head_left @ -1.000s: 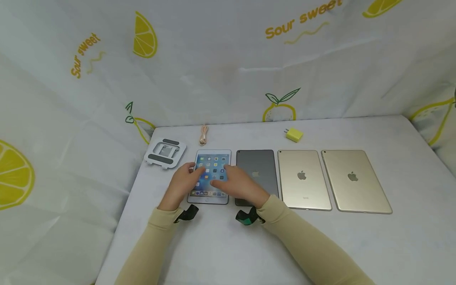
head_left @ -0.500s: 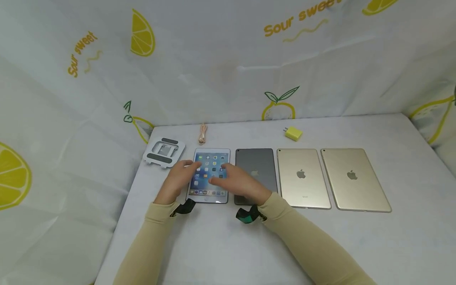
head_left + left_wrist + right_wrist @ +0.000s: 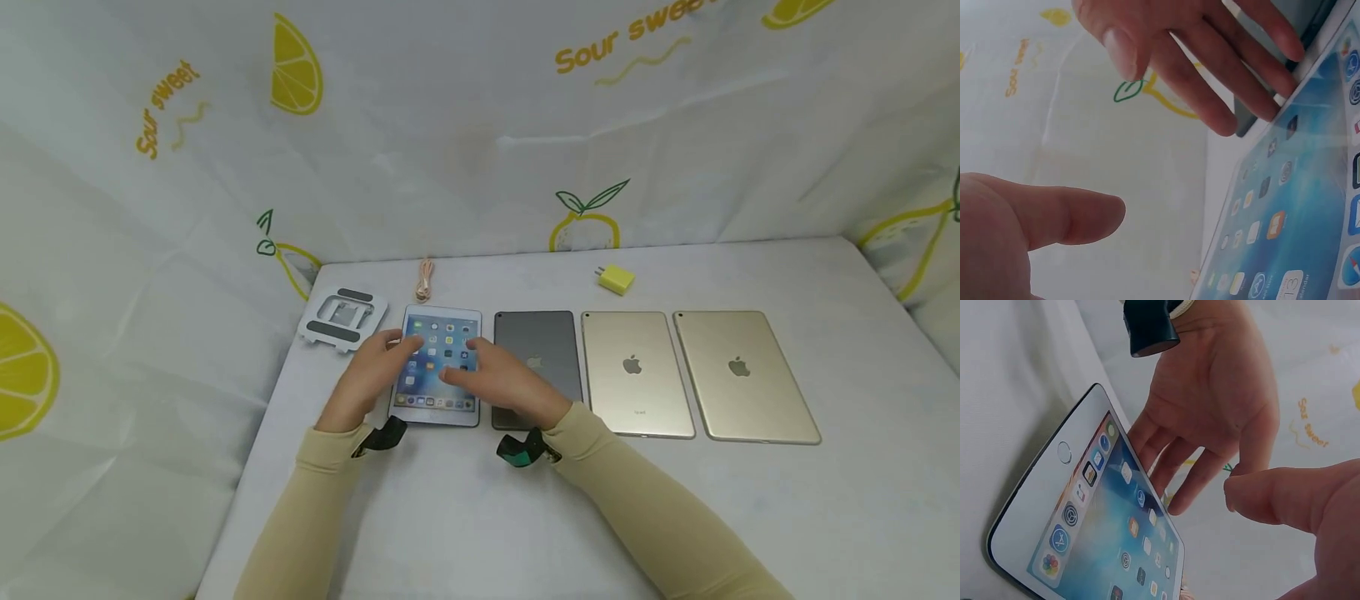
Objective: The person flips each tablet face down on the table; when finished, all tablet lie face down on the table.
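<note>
A white-framed tablet (image 3: 438,323) lies face up with its screen lit, showing app icons. My left hand (image 3: 367,375) is at its left edge and my right hand (image 3: 506,382) at its right edge. In the left wrist view, the right hand's (image 3: 1210,56) mostly straight fingers reach the tablet's far edge, thumb off the screen. The right wrist view has the left hand's (image 3: 1210,400) fingers along the opposite edge, its thumb also raised. Under my right hand is part of a dark grey tablet (image 3: 534,337), back side up.
Two gold tablets (image 3: 637,392) (image 3: 750,392) lie face down to the right. A grey-white folding stand (image 3: 333,333) sits at the left. Behind are a bundled pink cable (image 3: 424,280) and a yellow charger plug (image 3: 615,280). A patterned white sheet hangs at the back.
The white-framed tablet has shifted slightly left and away, its top edge most. My left hand has moved a little left and away with it; the other tablets stay put.
</note>
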{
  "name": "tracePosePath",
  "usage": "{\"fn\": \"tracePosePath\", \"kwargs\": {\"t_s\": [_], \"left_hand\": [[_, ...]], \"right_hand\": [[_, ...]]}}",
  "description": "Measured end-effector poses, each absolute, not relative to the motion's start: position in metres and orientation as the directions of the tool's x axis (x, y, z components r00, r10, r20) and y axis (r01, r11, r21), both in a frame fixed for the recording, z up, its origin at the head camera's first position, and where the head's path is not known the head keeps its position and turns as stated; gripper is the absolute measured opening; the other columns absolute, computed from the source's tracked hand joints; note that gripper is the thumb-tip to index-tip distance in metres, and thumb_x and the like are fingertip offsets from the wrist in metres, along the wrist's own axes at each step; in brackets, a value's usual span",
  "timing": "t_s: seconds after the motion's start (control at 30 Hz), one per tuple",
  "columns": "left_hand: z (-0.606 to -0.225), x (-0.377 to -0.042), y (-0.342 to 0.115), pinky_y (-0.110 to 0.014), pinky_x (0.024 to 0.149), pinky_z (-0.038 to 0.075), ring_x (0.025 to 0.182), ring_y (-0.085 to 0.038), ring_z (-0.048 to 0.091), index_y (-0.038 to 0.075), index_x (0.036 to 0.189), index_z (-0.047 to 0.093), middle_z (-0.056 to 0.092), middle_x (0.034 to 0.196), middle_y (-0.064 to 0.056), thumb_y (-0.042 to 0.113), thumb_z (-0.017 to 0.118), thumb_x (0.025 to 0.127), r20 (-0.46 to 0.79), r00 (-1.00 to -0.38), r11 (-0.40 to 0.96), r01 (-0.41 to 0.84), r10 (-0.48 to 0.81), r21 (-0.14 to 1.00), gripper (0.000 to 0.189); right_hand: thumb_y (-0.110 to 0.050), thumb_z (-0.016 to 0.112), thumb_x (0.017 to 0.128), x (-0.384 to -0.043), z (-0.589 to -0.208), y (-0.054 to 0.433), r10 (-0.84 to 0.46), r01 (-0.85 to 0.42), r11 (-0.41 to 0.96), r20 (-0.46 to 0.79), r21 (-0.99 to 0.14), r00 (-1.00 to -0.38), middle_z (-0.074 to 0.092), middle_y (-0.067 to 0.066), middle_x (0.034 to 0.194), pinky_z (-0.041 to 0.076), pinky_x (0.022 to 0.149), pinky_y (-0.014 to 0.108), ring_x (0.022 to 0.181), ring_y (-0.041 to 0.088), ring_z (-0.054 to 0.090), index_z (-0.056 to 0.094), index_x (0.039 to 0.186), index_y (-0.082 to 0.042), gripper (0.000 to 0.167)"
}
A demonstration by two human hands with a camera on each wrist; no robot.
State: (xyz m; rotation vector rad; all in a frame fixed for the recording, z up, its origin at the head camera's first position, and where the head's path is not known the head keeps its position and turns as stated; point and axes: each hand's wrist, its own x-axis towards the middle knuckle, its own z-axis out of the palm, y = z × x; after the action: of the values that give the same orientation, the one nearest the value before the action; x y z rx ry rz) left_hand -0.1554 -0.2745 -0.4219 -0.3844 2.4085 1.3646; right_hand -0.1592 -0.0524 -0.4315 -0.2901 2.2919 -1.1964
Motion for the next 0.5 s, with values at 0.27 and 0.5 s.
{"fn": "tracePosePath", "kwargs": {"t_s": [0.27,0.5], "left_hand": [[-0.406,-0.153,-0.273,-0.064,0.130,0.033,0.160,-0.040,0.037,0.003,0.169,0.031,0.035,0.173,-0.022,0.051,0.057,0.108,-0.402,-0.915,0.528,-0.349,-0.016,0.774,0.083],[-0.395,-0.147,-0.271,-0.067,0.128,0.033,0.155,-0.040,0.042,0.012,0.171,0.030,0.040,0.170,-0.017,0.050,0.056,0.109,-0.353,-0.935,0.552,-0.288,0.012,0.782,0.078]], "right_hand": [[-0.048,0.067,0.103,-0.160,-0.433,-0.052,-0.419,0.055,0.551,-0.333,-0.833,-0.845,0.060,0.021,0.154,0.051,0.118,0.056,0.140,0.033,0.060,0.035,0.166,0.001,0.086],[-0.052,0.066,0.103,-0.161,-0.435,-0.053,-0.410,0.053,0.539,-0.316,-0.841,-0.856,0.063,0.020,0.149,0.053,0.115,0.055,0.134,0.032,0.064,0.034,0.166,0.000,0.088]]}}
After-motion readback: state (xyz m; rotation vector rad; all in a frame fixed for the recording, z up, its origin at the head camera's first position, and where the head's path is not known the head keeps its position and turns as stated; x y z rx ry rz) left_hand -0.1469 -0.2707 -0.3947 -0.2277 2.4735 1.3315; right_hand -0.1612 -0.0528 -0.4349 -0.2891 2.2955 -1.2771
